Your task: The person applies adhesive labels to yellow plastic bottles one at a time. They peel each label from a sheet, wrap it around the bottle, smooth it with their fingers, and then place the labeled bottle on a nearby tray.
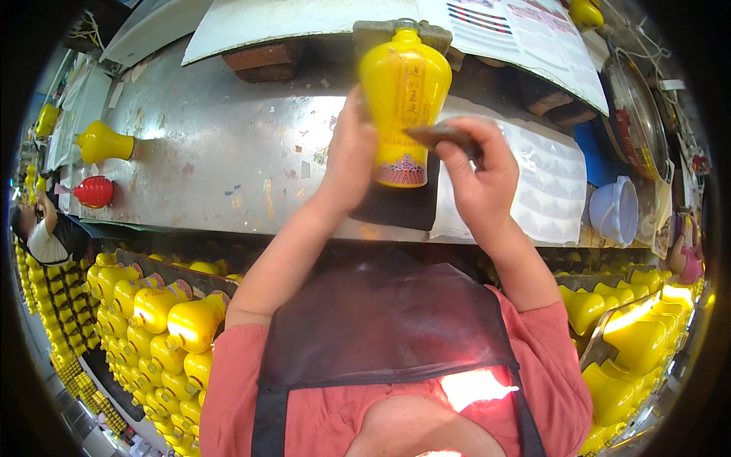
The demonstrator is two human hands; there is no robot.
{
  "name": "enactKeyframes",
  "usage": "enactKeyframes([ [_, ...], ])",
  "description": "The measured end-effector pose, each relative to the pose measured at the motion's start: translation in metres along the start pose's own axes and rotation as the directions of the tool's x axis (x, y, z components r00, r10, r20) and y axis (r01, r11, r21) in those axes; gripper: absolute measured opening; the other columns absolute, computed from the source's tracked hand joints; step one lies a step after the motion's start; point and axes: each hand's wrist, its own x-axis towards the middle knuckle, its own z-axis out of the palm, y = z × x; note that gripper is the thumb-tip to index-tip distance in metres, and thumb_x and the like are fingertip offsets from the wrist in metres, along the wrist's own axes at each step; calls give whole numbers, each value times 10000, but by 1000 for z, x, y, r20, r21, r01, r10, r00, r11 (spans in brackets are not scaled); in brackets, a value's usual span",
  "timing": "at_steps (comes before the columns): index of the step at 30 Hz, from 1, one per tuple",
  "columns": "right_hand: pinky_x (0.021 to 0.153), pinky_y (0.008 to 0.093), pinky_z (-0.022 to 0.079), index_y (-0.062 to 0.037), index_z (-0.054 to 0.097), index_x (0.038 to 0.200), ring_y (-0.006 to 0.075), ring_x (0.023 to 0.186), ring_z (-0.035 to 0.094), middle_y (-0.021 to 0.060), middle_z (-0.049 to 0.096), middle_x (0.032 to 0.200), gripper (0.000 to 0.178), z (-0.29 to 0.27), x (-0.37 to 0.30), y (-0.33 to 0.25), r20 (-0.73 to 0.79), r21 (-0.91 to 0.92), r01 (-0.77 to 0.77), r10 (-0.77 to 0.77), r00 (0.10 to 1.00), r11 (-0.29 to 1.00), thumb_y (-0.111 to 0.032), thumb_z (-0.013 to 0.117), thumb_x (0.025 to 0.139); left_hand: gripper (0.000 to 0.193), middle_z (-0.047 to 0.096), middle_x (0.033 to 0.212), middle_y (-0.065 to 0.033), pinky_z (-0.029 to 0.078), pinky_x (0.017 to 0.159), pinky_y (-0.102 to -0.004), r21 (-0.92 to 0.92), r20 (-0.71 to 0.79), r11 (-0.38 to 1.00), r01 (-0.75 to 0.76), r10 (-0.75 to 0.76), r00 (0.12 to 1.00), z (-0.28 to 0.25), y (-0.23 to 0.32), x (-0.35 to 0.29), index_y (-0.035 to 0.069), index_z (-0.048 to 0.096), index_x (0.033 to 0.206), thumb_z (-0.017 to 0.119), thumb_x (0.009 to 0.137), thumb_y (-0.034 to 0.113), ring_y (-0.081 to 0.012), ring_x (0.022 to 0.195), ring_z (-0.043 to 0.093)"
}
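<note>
A glossy yellow bottle (pixel 381 80) lies on the metal worktop, its neck pointing away from me against a dark block (pixel 438 36). It bears dark lettering down its front and a coloured patterned band near its base. My left hand (pixel 354 152) grips the bottle's left side, its fingers partly hidden behind it. In my right hand (pixel 487 164) is a flat, dark brown scraper-like piece (pixel 442 137), pinched between thumb and fingers, its tip at the bottle's lower front. A black pad (pixel 403 209) lies partly under the base.
To the right are a white sheet (pixel 541 183) and a pale bucket (pixel 614 209). Another yellow bottle (pixel 106 142) and a red one (pixel 94 192) lie at left. Bricks (pixel 263 61) prop a white board at the back. Yellow bottles (pixel 194 324) crowd both sides; two people are farther off.
</note>
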Motion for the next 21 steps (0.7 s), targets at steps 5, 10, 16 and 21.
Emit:
enactKeyframes([
  [5, 880, 318, 535, -35, 623, 1228, 191, 992, 671, 114, 674, 1114, 294, 23, 17, 25, -132, -99, 67, -80, 988, 993, -41, 688, 942, 746, 428, 1499, -174, 348, 1178, -401, -99, 49, 976, 193, -189, 981, 1, 15, -3, 56, 173, 1653, 544, 1064, 325, -257, 1392, 438],
  [10, 809, 290, 543, -39, 657, 1128, 169, 901, 672, 76, 679, 1041, 240, 15, 37, 40, -424, 1, 13, -11, 906, 1000, -40, 762, 912, 758, 359, 1613, -180, 354, 1197, -408, -457, 152, 824, 334, -298, 942, -4, 29, -4, 110, 149, 1665, 548, 1021, 107, -275, 1464, 408],
  [16, 734, 366, 579, -139, 759, 970, 278, 783, 718, 73, 765, 931, 326, 16, 4, 14, 10, -292, 519, -540, 841, 803, -5, 859, 691, 751, 497, 1397, -113, 345, 1167, -376, -382, 134, 868, 316, -286, 949, -3, 27, -4, 132, 151, 1685, 568, 1074, 262, -220, 1312, 487],
  [21, 756, 392, 576, -106, 775, 1095, 290, 898, 717, 86, 743, 1010, 405, 5, 14, -12, 106, -518, 493, -519, 848, 699, 25, 799, 712, 660, 328, 1669, -140, 276, 1245, -386, -523, 156, 808, 271, -221, 963, -5, 26, -5, 61, 195, 1664, 458, 1098, 274, -247, 1530, 335],
])
